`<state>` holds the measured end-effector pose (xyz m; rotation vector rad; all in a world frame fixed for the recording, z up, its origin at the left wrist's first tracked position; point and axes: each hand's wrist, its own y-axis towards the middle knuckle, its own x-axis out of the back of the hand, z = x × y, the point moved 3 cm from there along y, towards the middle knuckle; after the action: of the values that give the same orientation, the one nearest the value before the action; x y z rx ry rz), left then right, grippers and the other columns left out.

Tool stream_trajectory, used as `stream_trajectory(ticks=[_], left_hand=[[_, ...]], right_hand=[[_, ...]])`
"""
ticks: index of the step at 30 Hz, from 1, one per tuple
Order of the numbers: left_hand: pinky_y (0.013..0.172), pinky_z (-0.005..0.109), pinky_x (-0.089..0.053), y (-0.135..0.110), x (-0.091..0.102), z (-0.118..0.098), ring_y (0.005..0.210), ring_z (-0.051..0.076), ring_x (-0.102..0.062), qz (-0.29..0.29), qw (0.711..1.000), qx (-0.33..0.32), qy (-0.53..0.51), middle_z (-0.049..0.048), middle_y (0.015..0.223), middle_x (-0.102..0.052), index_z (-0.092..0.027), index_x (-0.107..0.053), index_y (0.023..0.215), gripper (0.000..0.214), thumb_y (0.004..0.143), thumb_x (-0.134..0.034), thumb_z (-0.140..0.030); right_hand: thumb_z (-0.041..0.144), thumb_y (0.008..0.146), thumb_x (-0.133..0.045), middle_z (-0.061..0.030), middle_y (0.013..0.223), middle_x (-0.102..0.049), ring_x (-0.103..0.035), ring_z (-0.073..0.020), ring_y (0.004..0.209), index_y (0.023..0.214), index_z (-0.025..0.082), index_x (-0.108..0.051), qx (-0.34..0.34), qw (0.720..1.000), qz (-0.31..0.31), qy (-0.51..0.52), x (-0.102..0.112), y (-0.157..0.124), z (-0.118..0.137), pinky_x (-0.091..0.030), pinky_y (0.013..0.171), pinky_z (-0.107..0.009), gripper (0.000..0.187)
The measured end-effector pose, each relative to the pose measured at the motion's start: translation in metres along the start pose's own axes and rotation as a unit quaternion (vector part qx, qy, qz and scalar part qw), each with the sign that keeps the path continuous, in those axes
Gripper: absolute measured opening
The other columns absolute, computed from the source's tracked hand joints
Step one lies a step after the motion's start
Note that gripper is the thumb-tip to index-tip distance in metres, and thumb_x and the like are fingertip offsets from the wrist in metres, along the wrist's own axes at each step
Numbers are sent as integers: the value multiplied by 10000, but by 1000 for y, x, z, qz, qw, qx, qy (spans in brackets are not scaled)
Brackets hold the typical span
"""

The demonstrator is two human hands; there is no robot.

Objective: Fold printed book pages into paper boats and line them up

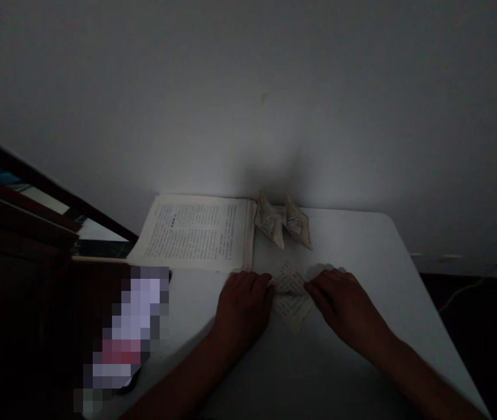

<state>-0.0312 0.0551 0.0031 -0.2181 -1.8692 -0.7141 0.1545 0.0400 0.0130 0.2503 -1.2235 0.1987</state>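
Between my hands, a piece of folded printed paper (293,300) lies at the front of the white table, its shape roughly a diamond with a crease across the middle. My left hand (248,300) pinches its left corner. The right corner is between the thumb and fingers of my right hand (338,297). Just beyond stand two folded paper boats (268,221), side by side, made of similar printed paper. My fingertips partly cover the paper's corners.
A stack of printed pages or an open book (191,233) lies at the back left of the white table (357,239). A blurred-out phone-like object (128,326) rests at the left edge. The wall (248,105) rises directly behind the table. Dark wooden furniture (16,233) stands at left.
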Motion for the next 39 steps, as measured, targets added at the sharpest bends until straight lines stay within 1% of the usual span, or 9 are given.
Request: stream_trajectory(ticks=[5, 11, 15, 23, 27, 29, 32, 35, 39], left_hand=[[751, 398, -447, 0, -5, -1, 754, 216, -561, 8, 999, 15, 31, 69, 773, -613, -153, -599, 973, 175, 880, -469, -226], [704, 377, -438, 4, -6, -5, 721, 214, -530, 46, 996, 30, 67, 67, 732, -577, -161, -613, 906, 168, 881, -459, -221], [703, 386, -427, 4, -7, -5, 725, 222, -518, 65, 994, 36, 84, 66, 739, -565, -169, -609, 909, 158, 874, -456, -192], [694, 381, -424, 5, -9, -5, 727, 222, -508, 75, 993, 40, 85, 65, 744, -553, -173, -606, 903, 143, 860, -469, -184], [700, 373, -418, 4, -9, -5, 735, 214, -501, 68, 993, 35, 94, 61, 743, -541, -182, -604, 983, 183, 849, -480, -168], [693, 366, -415, 4, -8, -6, 735, 210, -496, 73, 992, 23, 98, 56, 760, -535, -211, -579, 1091, 269, 840, -494, -164], [679, 357, -411, 4, -7, -7, 733, 204, -489, 96, 991, 4, 98, 49, 792, -525, -278, -504, 1226, 405, 836, -506, -166], [676, 358, -413, 4, -6, -8, 746, 209, -488, 118, 988, 1, 95, 54, 811, -519, -297, -476, 1261, 436, 842, -508, -182], [668, 361, -416, 9, -5, -9, 755, 220, -486, 130, 987, 4, 95, 61, 823, -516, -287, -486, 1254, 441, 827, -525, -184]], right_hand=[[305, 917, -412, -51, 730, -634, -580, -212, 741, 732, 189, -605, -26, 999, -2, -38, -4, 3, 2, -367, 692, -356, 292], [309, 908, -407, -58, 723, -629, -581, -229, 732, 721, 194, -605, -57, 996, -17, -71, -5, 4, 6, -360, 674, -364, 296], [295, 898, -414, -57, 701, -625, -581, -226, 707, 693, 196, -595, -62, 994, -25, -89, -6, 6, 8, -355, 651, -357, 290], [297, 890, -419, -61, 707, -622, -574, -240, 708, 701, 196, -587, -72, 990, -23, -118, -7, 8, 9, -356, 647, -365, 273], [297, 888, -420, -63, 695, -617, -569, -237, 686, 690, 195, -586, -69, 991, -26, -116, -7, 8, 9, -352, 635, -362, 278], [297, 885, -426, -65, 698, -619, -569, -240, 694, 699, 195, -591, -69, 990, -27, -117, -7, 8, 9, -352, 636, -362, 269], [299, 887, -425, -70, 719, -621, -570, -245, 718, 713, 194, -594, -77, 989, -23, -123, -7, 7, 10, -357, 649, -366, 264], [303, 893, -417, -71, 742, -621, -570, -251, 744, 724, 194, -591, -85, 988, -15, -127, -6, 8, 11, -364, 667, -374, 266], [317, 895, -413, -65, 744, -620, -568, -253, 752, 720, 200, -584, -90, 988, -6, -124, -7, 8, 11, -368, 674, -383, 271]])
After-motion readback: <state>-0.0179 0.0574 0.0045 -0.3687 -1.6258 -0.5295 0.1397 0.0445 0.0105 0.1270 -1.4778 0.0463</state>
